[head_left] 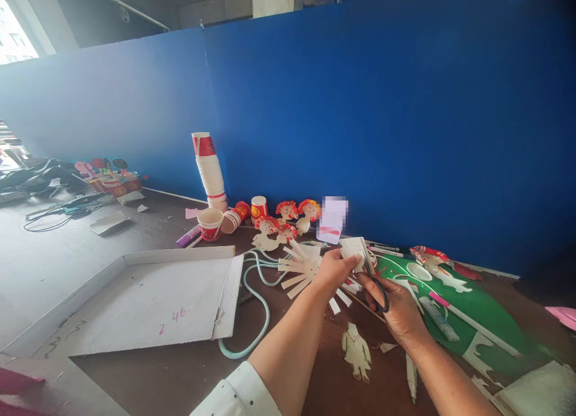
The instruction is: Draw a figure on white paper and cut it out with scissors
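Blue partition (382, 116) stands behind tabletop (135, 383). Tall stack of paper cups (210, 176), red-and-white cup on top, near its base; open cup (210, 232) just in front. Purple tube (188, 237) lies left of that cup. Shallow white cardboard tray (148, 302), floor marked with pink handwriting (172, 321). Pale blue cord (265, 308) loops beside tray's right edge.

The left hand (335, 269) is closed in a pinch, thumb (351, 262) extended toward the right hand (402, 311), which I see just beside it and lower. The right hand's fingers (371, 291) are curled, directed at the left hand. The left forearm (290, 344) and right forearm (443, 374) converge toward the hands. The left wrist (321, 291) is turned rightward.
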Available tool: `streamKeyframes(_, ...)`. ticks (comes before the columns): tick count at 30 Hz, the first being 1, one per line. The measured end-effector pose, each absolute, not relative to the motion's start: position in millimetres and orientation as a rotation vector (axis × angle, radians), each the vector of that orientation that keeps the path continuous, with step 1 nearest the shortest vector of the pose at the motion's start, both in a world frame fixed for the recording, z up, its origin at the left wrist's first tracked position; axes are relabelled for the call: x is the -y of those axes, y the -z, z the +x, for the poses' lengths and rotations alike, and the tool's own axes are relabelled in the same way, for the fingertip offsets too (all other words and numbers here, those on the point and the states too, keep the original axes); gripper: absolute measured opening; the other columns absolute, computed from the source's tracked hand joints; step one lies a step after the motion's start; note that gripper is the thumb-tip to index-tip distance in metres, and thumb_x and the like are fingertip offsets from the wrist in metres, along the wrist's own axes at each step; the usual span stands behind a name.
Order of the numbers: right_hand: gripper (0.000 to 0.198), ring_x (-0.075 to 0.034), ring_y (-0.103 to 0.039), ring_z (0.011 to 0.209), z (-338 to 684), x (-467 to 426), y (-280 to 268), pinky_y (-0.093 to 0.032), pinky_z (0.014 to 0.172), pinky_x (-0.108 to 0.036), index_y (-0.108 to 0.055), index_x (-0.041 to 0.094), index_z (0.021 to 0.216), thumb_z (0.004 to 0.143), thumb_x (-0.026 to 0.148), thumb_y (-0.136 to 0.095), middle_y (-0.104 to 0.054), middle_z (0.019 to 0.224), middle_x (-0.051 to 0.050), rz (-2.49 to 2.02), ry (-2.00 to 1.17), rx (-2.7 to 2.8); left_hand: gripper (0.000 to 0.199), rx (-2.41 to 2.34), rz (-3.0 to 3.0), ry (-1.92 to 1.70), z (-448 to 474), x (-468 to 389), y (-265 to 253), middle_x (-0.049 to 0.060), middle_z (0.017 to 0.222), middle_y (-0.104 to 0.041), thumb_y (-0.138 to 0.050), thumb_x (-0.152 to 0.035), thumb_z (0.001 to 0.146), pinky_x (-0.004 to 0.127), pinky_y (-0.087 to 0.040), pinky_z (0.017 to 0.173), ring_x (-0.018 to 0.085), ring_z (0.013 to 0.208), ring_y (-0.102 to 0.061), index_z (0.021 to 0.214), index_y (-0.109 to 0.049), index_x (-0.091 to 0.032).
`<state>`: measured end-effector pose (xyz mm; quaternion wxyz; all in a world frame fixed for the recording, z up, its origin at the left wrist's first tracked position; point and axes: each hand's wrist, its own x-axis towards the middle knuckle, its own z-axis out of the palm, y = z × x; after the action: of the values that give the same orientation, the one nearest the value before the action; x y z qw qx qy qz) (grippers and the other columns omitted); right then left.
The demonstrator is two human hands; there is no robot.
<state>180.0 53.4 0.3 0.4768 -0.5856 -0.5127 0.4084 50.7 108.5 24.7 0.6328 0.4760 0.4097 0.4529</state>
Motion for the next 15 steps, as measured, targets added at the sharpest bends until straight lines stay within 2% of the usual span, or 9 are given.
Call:
streamKeyframes(4,0.03,-0.013,-0.042,0.048,181.2,-53.7,-0.2,-0.03,0.048,-0.026,-0.067,0.021,0.073,0.072,0.051,-0.065,-0.048,0.046,0.004,-1.426,-1.006,1.262,0.014,-0.933,1.105,-1.036,50.1,-107.7,-26.3,-0.002,0.056,-0.052,-0.064,-0.025,0.071,0.02,-0.036,0.053,0.007,0.051,-0.044,0.074,-0.063,-0.012)
streamKeyframes(8,0.029,-0.013,-0.043,0.049,178.9,-53.0,-1.2,-0.03,0.048,-0.025,-0.067,0.021,0.074,0.072,0.05,-0.066,-0.049,0.047,0.004,-1.429,-1.047,1.233,0.012,-0.958,1.137,-1.038,47.9,-106.7,-29.2,0.001,0.064,-0.06,-0.06,-0.021,0.074,0.02,-0.04,0.06,0.009,0.059,-0.051,0.079,-0.065,-0.012)
streamKeyframes(15,0.031,-0.011,-0.045,0.048,177.8,-54.7,4.2,-0.031,0.046,-0.024,-0.062,0.02,0.073,0.071,0.049,-0.068,-0.054,0.053,0.003,-1.384,-1.169,1.093,0.018,-1.084,1.28,-0.995,46.7,-115.5,-19.8,0.004,0.07,-0.063,-0.063,-0.027,0.073,0.023,-0.042,0.061,0.011,0.061,-0.052,0.081,-0.065,-0.012)
